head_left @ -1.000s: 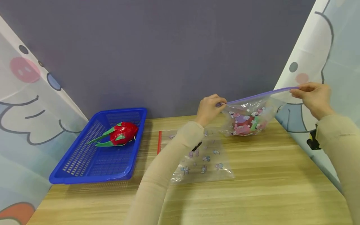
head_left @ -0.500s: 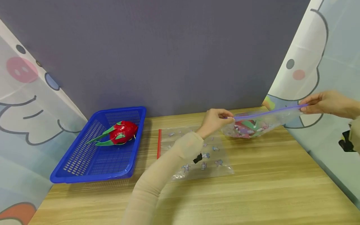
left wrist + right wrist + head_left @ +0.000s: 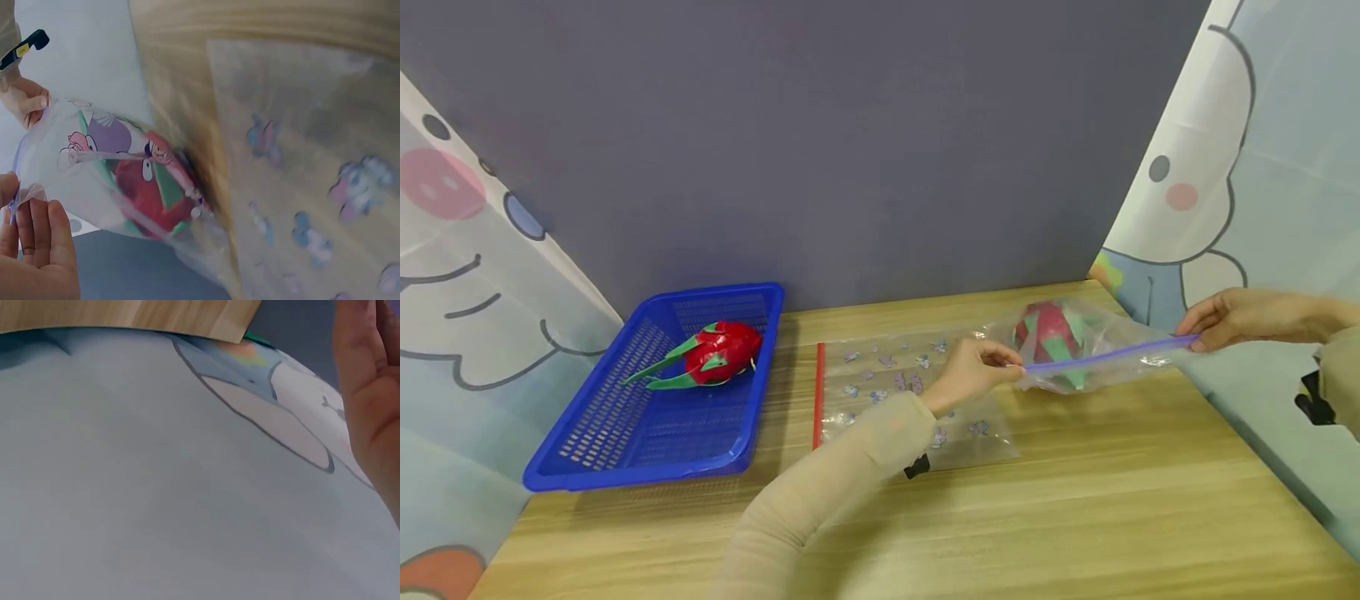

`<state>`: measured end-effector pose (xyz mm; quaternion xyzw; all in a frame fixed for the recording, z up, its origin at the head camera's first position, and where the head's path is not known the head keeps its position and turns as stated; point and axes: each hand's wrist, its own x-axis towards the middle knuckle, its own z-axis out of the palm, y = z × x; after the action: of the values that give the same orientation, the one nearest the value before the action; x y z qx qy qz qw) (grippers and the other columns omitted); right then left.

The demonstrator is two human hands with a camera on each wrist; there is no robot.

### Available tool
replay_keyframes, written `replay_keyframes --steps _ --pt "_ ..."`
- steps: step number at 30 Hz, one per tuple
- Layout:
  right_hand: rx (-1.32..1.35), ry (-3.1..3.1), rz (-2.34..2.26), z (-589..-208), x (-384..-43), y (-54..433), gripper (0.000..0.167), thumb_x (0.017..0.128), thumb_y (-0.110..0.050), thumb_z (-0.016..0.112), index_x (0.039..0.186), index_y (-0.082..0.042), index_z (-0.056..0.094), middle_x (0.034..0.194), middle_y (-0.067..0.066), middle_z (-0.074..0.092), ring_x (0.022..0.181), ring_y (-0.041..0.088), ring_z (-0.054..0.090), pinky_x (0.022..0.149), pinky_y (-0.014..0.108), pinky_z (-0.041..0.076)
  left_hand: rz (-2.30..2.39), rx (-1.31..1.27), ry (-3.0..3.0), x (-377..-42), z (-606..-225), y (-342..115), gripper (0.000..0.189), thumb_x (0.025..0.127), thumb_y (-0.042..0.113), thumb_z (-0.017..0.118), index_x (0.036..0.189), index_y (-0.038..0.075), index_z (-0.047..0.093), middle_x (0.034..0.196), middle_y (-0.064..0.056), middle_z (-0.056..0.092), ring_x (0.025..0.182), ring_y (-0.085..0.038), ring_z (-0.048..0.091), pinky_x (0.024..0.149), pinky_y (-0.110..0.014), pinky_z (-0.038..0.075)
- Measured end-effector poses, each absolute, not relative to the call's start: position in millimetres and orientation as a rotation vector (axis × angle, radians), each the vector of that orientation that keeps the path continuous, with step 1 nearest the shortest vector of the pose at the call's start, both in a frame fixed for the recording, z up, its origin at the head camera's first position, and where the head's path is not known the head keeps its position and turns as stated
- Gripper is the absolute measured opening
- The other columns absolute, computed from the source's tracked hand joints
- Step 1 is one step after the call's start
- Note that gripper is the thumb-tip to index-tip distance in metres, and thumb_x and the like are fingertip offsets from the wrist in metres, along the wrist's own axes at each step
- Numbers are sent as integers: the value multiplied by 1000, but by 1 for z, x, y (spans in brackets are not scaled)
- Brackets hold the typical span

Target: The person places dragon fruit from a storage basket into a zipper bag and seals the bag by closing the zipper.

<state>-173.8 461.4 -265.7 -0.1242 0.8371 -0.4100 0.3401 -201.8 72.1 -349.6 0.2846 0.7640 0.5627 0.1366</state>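
Observation:
A clear zip bag (image 3: 1105,371) with a purple seal strip stretches between both hands in the head view. My left hand (image 3: 973,371) pinches the strip's left end, and my right hand (image 3: 1225,321) pinches its right end. Inside the bag lies a red and green dragon fruit (image 3: 1045,333), seen through the plastic. The left wrist view shows the printed bag (image 3: 119,156) from the side, with cartoon figures on it and my left fingers (image 3: 40,231) at the strip. Only part of my right hand (image 3: 375,406) enters the right wrist view.
A second clear printed bag (image 3: 880,375) with a red strip lies flat on the wooden table (image 3: 1037,517), partly under my left forearm. At the left stands a blue basket (image 3: 745,442) holding another dragon fruit (image 3: 722,354). A grey wall (image 3: 850,150) rises behind.
Both hands have lowered the bag's purple strip toward the table and nearer to me. The bag has tipped over, so its fruit now lies behind the strip. Both hands keep their pinch.

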Motion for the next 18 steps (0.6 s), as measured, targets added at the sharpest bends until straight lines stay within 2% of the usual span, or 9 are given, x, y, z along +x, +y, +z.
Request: replay_keyframes --steps 5,8,13,18 --pt "-402 2309 -1034 -276 -164 444 20 90 -3 52 108 3 57 102 -11 65 93 0 59 76 19 49 1634 816 2186 -195 -359 71 4 79 17 71 84 17 72 78 7 64 68 -6 57 61 -19 47" --pt "-469 2346 -1096 -282 -155 434 21 88 1 53 108 6 56 102 -9 65 93 1 60 76 20 50 1630 815 2189 -192 -363 72 4 79 17 72 83 17 72 77 8 63 67 -5 56 61 -19 47" --pt "-489 2433 -1143 -291 -138 424 19 86 1 57 105 0 60 100 -6 66 89 8 62 73 23 51 1637 810 2182 -188 -367 72 6 79 15 72 84 16 72 76 8 63 67 -4 55 61 -18 47" --pt "-525 2517 -1098 -306 -119 428 21 84 3 58 104 -3 62 99 -10 66 88 3 61 68 21 50 1643 815 2165 -185 -373 72 7 79 17 71 86 16 72 79 8 64 68 -4 56 61 -18 47"
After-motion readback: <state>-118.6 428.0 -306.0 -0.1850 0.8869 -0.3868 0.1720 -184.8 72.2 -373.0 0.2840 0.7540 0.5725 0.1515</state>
